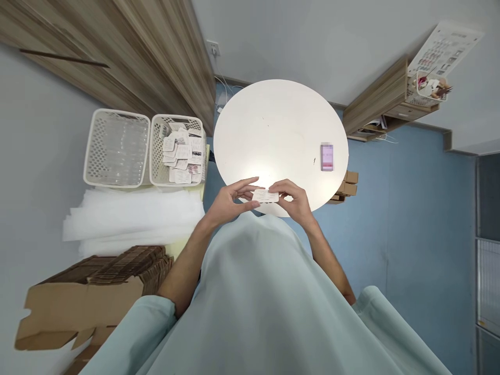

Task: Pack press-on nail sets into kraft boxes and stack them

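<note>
A small white printed card (265, 196) with rounded corners is held between my two hands, above the near edge of a round white table (273, 114). My left hand (236, 199) grips its left end, thumb below and fingers stretched above. At the card's right end, my right hand (291, 198) pinches it between thumb and fingertips. The print is too small to read. Similar white cards (182, 153) lie piled in a white basket (156, 174) to the left.
A phone (327, 157) lies on the table's right side. Left are a basket of clear plastic pieces (123, 148), white sheets (133, 216) and flattened cardboard boxes (89, 302). Small brown boxes (347, 187) sit right of the table, below a wooden cabinet (378, 99).
</note>
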